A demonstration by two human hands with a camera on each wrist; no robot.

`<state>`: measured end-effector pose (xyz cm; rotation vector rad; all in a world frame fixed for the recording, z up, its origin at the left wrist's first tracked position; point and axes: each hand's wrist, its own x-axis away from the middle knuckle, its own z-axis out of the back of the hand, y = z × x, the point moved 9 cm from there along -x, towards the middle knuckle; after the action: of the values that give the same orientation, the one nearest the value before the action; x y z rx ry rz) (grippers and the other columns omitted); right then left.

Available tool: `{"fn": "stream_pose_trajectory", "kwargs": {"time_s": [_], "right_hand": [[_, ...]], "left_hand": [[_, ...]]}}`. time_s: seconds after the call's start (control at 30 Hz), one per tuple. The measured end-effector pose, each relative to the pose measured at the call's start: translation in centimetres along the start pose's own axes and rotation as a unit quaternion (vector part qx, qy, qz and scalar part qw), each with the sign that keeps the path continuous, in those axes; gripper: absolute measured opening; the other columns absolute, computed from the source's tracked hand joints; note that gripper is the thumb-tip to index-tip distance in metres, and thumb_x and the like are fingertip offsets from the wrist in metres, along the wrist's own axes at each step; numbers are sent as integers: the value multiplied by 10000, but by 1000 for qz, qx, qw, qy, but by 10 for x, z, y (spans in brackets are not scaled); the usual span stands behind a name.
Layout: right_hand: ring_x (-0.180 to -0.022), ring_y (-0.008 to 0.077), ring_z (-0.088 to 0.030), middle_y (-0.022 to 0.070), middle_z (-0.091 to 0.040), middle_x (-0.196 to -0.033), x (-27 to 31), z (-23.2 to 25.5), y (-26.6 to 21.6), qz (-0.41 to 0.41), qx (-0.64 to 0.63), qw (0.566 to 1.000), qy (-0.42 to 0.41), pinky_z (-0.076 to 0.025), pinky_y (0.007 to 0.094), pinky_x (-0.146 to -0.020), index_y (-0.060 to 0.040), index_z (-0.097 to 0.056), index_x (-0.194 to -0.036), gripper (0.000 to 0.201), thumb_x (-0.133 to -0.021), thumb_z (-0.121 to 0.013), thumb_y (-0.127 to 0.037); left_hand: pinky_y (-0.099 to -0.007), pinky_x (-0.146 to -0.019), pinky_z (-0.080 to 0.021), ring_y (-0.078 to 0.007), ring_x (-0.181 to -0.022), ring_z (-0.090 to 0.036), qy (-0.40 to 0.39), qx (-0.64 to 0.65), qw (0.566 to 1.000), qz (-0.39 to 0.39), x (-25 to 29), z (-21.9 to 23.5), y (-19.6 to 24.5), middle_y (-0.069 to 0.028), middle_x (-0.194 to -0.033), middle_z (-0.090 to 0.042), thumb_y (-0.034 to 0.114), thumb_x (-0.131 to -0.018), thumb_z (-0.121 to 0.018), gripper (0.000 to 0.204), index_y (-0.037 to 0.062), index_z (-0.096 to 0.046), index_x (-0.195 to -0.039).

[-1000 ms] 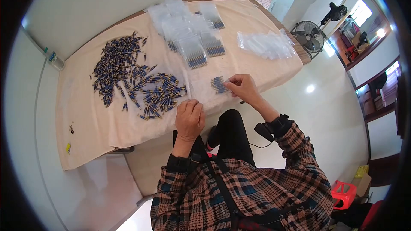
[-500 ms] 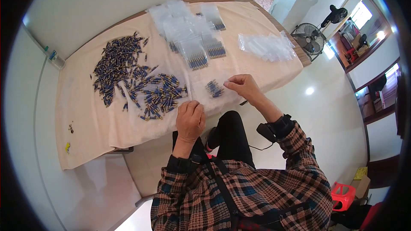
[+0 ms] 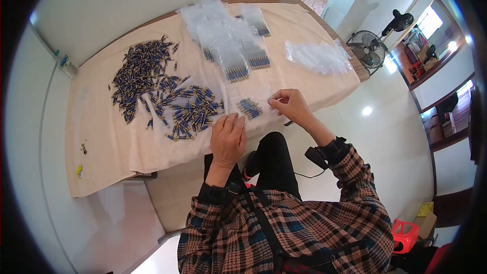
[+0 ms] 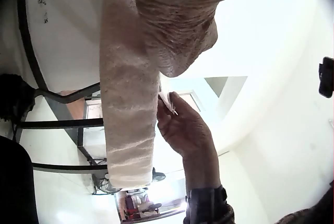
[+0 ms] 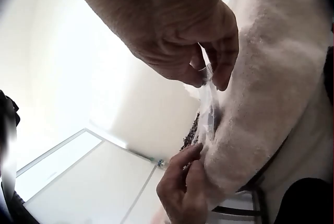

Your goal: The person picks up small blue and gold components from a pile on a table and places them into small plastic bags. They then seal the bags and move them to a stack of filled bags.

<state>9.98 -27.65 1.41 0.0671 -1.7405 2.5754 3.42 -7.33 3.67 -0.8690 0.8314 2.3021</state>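
Observation:
My right hand [image 3: 293, 105] pinches one edge of a small clear plastic bag [image 5: 209, 104] between thumb and fingers. Inside the bag lies a row of small blue pins with gold-coloured ends [image 3: 249, 108], slanted close over the cloth. My left hand [image 3: 227, 134] rests at the table's front edge, fingers loosely bent. In the right wrist view its fingertips [image 5: 197, 149] are right at the bag's other end. To the left of the bag spreads a large loose pile of the same blue pins [image 3: 190, 111].
Filled clear bags [image 3: 231, 56] lie overlapped toward the back of the table. Flat clear bags [image 3: 317, 57] sit at the right. A beige cloth [image 3: 106, 147] covers the wooden table, with a small yellow item [image 3: 79, 171] near its left edge. A floor fan [image 3: 368, 49] stands beyond.
The bag of pins has shifted left and tilted, away from the right fingertips and toward the left hand. The left hand's fingers have spread slightly; the right hand stays nearly in place.

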Motion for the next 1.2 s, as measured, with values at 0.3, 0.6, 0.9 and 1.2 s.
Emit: {"fn": "stream_pose_trajectory", "kwargs": {"time_s": [0.3,0.6,0.9,1.2], "right_hand": [[-619,58,-593,23,-638,-725,14,-12,-24,83,29,996,-21,-497,225,-508,15,-620,-800,172,-850,-667,-144],[-604,44,-556,7,-587,-705,25,-16,-37,100,21,994,-23,-482,217,-501,7,-557,-733,189,-848,-641,-116],[-583,101,-542,90,-592,-597,29,-22,-32,77,65,995,3,-464,280,-575,49,-594,-693,222,-799,-661,-134],[-580,95,-533,89,-610,-601,30,-18,-16,76,43,996,26,-451,278,-564,61,-612,-712,223,-803,-658,-137]], "left_hand": [[-402,-927,-432,-308,-1094,-544,-31,-10,999,11,-1,-5,0,-106,-1136,-606,62,-765,-641,273,59,-654,-1038],[-407,-949,-415,-309,-1116,-540,-48,-7,999,22,0,-10,0,-101,-1148,-602,48,-769,-627,386,61,-594,-1153],[-416,-986,-372,-311,-1150,-516,-49,0,998,29,-8,-10,5,-126,-1212,-568,81,-797,-587,446,72,-546,-1241],[-469,-1040,-297,-335,-1205,-463,-111,-41,993,16,-11,-24,15,-148,-1284,-526,146,-823,-584,433,94,-555,-1251]]}}
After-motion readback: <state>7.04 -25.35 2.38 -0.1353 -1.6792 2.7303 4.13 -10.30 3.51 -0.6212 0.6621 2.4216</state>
